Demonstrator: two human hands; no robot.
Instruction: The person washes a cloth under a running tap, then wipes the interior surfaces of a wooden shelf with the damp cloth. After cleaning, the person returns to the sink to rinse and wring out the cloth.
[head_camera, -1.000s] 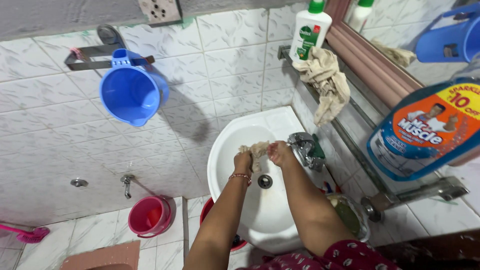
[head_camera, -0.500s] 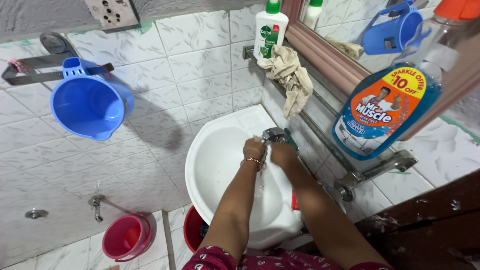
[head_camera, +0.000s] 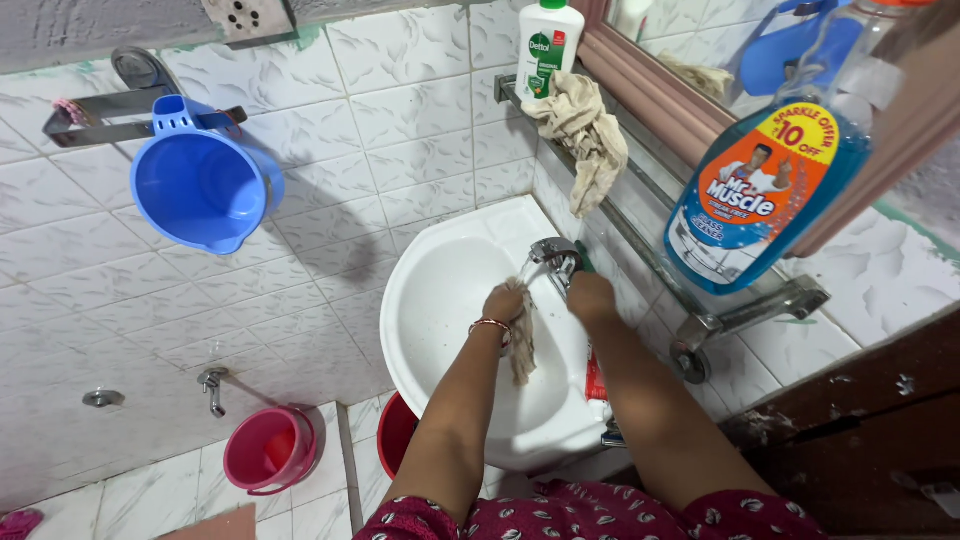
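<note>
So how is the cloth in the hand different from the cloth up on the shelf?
The cloth in the left hand hangs in a narrow strip over the white sink, by the tap; the cloth on the shelf lies bunched and drapes over the shelf edge, and no hand touches it. The shelf cloth looks bigger. The held one looks darker, perhaps wet; that is not certain. Both are beige and crumpled.

The wash basin (head_camera: 440, 300) is glossy white ceramic, its tap (head_camera: 553, 252) polished metal. The rag (head_camera: 521, 345) in the left hand (head_camera: 503, 302) is limp, wet, coarse cloth. Wall tiles (head_camera: 380, 130) are shiny with a veined relief; the blue mug (head_camera: 205, 190) and pink bucket (head_camera: 268, 450) are smooth plastic.
</note>
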